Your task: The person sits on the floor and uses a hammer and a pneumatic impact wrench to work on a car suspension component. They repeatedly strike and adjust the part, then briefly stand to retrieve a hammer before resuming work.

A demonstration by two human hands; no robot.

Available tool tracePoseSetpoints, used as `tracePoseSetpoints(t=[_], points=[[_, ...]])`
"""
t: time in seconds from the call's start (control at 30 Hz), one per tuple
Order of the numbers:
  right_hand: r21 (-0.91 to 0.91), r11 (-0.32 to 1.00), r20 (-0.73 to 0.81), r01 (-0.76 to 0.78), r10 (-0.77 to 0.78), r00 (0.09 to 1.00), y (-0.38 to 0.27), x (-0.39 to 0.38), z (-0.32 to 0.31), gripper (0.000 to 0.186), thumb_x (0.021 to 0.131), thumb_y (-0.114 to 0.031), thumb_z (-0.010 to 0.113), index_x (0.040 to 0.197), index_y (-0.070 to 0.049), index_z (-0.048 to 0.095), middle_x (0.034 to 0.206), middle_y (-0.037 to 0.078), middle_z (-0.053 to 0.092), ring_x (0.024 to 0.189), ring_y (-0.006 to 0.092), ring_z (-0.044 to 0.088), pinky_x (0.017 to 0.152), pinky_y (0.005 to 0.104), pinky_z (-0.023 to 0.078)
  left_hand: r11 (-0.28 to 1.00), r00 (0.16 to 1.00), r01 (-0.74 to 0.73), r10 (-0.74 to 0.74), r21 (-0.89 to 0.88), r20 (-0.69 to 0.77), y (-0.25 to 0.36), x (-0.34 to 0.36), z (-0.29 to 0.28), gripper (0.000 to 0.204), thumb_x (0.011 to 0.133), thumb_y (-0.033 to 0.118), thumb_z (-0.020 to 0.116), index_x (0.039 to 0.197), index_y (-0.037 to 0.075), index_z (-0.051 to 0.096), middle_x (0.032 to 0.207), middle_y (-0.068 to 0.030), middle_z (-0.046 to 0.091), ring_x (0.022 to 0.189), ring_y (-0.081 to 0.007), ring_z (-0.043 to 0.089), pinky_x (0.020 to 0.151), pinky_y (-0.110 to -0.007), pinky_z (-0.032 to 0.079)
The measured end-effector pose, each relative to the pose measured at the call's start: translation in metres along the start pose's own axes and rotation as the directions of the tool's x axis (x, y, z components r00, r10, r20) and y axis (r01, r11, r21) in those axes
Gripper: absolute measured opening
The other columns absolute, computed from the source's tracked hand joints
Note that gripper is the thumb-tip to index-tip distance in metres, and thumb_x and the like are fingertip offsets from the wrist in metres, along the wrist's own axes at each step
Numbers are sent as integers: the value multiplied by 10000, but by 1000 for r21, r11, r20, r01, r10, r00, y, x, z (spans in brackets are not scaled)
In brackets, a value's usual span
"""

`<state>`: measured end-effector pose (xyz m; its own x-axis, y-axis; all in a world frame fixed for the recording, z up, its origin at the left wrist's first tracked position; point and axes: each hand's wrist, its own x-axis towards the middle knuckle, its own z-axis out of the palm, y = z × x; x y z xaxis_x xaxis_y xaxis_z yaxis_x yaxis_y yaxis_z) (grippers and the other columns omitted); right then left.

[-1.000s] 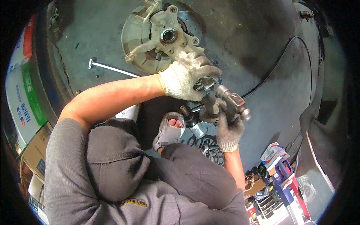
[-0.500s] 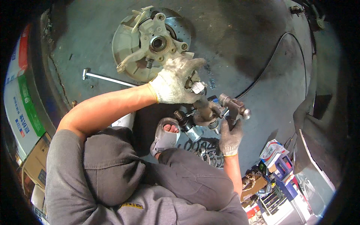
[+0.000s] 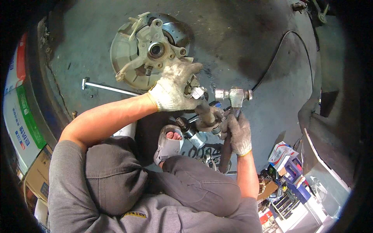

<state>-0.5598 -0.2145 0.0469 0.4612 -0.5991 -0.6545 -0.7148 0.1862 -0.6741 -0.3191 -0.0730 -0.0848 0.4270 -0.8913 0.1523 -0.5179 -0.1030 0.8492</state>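
Note:
My left hand [image 3: 176, 87], in a whitish work glove, is closed around the upper end of a dirty metal strut [image 3: 208, 112] with a wide flange. A pale tag-like piece [image 3: 197, 93] shows beside its fingers. My right hand [image 3: 239, 136], also gloved, grips a ball-peen hammer [image 3: 236, 97] by its dark handle, just below the head. The hammer head stands upright, to the right of the strut and apart from it. Beyond my left hand lies a steering knuckle [image 3: 168, 50] with a dust shield [image 3: 125, 50] and a brake disc [image 3: 175, 33].
A long shiny bar wrench [image 3: 110, 89] lies left of the knuckle. Near my sandalled foot [image 3: 169, 145] are a dark and silver cylindrical part [image 3: 190, 132] and a coil spring [image 3: 202, 152]. A black hose [image 3: 272, 58] curves at right. Boxes [image 3: 23, 124] line the left side.
My right hand has turned the hammer, so its head has swung from lying tilted to standing up, with the handle now visible below. My left hand still holds the strut.

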Motion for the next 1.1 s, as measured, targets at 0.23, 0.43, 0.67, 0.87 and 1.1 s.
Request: tracePoseSetpoints(t=[0.23, 0.43, 0.67, 0.87, 1.1], points=[[-454, 835, -32, 310, -363, 931, 4, -3, 9, 461, 1086, -343, 690, 1349, 27, 614, 930, 261, 775, 820, 463, 793, 722, 502, 621, 1000, 1000, 1, 0, 26, -15, 2, 1, 0, 924, 684, 330, 925, 1496, 29, 601, 1320, -225, 647, 1264, -454, 607, 1125, -558, 462], [-531, 787, 59, 315, -337, 940, 13, -1, 22, 459, 1058, -215, 700, 1460, -16, 600, 1138, 237, 824, 1033, 436, 819, 870, 469, 646, 1000, 1000, 11, -11, -17, -22, 0, 0, 2, 919, 693, 370, 908, 1494, 23, 620, 1237, -226, 684, 1217, -449, 633, 1082, -565, 488], [-513, 775, 56, 369, -399, 915, 11, -5, 26, 560, 1059, -181, 688, 1567, -21, 516, 1150, 223, 833, 1045, 425, 823, 879, 457, 649, 1000, 1000, 22, -22, -1, -19, 1, -1, 2, 902, 692, 362, 906, 1480, 23, 628, 1185, -196, 683, 1160, -427, 639, 1033, -549, 503], [-463, 774, 67, 432, -455, 888, 22, -3, 23, 547, 1069, -165, 687, 1574, -37, 520, 1176, 183, 839, 1037, 339, 840, 901, 416, 643, 999, 1000, 7, -8, -33, -27, 1, -2, 3, 854, 727, 303, 915, 1478, 40, 603, 1213, -186, 651, 1162, -415, 617, 1037, -547, 483], [-183, 873, 59, 452, -449, 891, 38, -13, 24, 562, 1062, -16, 599, 1605, 42, 466, 1415, 176, 729, 1276, 259, 719, 1107, 393, 555, 1000, 1000, -21, 21, -23, 4, -1, -3, 1, 870, 714, 317, 917, 1485, 49, 617, 1191, -160, 664, 1165, -401, 615, 1036, -543, 484]])
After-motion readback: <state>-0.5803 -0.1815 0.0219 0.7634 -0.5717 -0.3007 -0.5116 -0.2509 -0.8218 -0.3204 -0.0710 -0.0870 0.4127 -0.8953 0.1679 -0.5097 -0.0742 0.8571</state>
